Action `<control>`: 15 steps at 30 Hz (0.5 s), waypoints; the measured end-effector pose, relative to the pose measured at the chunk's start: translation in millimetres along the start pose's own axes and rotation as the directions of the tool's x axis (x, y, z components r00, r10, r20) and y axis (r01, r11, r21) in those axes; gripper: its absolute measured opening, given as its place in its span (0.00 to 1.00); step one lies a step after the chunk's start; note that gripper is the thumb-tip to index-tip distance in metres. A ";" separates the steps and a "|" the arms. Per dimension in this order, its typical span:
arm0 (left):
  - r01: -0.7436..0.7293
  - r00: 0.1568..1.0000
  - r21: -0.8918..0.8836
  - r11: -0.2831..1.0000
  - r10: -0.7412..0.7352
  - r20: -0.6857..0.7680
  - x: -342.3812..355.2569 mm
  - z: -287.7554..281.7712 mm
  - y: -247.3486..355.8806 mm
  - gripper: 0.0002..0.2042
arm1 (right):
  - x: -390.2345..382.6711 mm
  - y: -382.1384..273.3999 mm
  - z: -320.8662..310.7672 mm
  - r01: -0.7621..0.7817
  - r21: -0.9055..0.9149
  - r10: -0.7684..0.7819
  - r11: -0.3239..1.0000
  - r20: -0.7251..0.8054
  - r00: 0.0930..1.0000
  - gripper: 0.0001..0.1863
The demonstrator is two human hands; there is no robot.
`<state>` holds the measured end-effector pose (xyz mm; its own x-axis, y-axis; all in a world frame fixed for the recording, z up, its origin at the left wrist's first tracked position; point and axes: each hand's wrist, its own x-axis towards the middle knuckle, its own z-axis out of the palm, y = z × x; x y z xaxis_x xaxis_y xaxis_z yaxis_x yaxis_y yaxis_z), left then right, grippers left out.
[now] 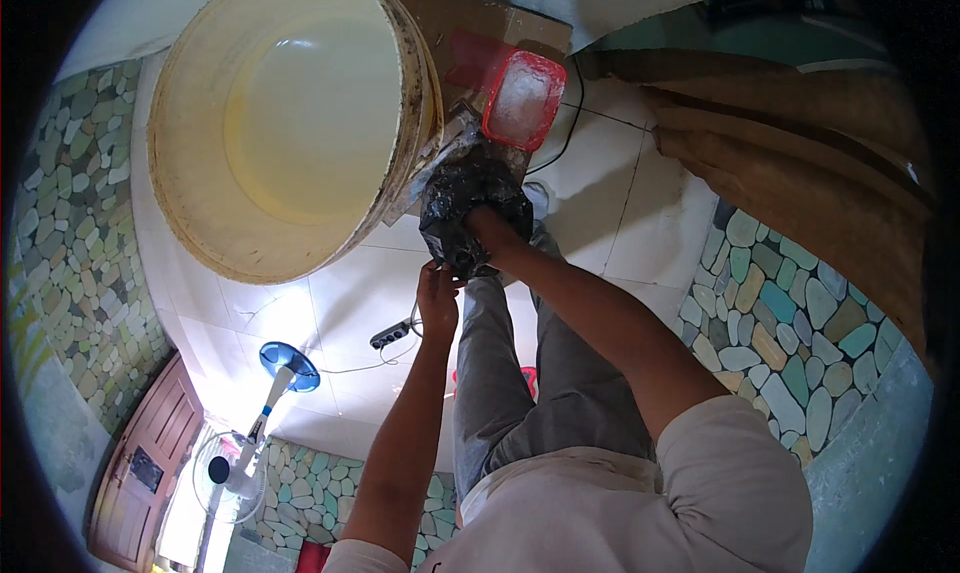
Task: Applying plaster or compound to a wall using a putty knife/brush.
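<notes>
A crumpled black plastic bag (450, 213) is in front of me, beside a large cream plastic tub (185, 133) holding cloudy pale liquid. My left hand (440, 289) pinches the bag's lower left edge. My right hand (488, 229) reaches into the bag, its fingers hidden inside. Just beyond the bag, a red rectangular container (542, 119) with white powdery contents rests on a brown cardboard piece (543, 33), next to some crumpled, stained material (445, 141).
A standing fan (232, 468) on a blue base is at lower left. A black power strip (390, 334) and cords lie on white floor tiles (630, 243). Brown sheeting (800, 183) drapes at right. Pebble-patterned surfaces (800, 343) and a wooden door (140, 443) edge the space.
</notes>
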<state>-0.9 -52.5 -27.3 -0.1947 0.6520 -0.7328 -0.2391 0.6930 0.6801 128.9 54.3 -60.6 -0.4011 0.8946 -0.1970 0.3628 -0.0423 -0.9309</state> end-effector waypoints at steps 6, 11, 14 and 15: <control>0.022 1.000 -0.020 1.000 -0.022 -0.018 -1.9 4.5 7.3 0.19 | -8.9 9.4 -14.5 -0.227 -0.095 0.233 0.969 0.053 0.971 0.13; 0.003 0.999 -0.011 1.000 -0.004 -0.035 -5.7 -4.1 11.3 0.22 | -10.3 -10.6 -38.9 -0.356 0.146 0.351 0.923 0.061 0.934 0.13; 0.006 0.999 0.017 1.000 -0.005 -0.040 -5.9 -3.8 13.2 0.24 | -11.8 -20.0 -49.7 -0.448 0.227 0.440 0.865 0.087 0.894 0.12; 0.005 0.999 -0.014 1.000 -0.006 -0.051 -5.6 -3.2 13.2 0.21 | -11.3 -21.6 -54.7 -0.448 0.227 0.440 0.865 0.089 0.894 0.12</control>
<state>-6.1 -48.0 -14.3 -0.2412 0.6317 -0.7367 -0.2536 0.6918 0.6761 171.6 69.4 -21.4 -0.2738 0.7414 -0.6127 0.3023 -0.5384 -0.7866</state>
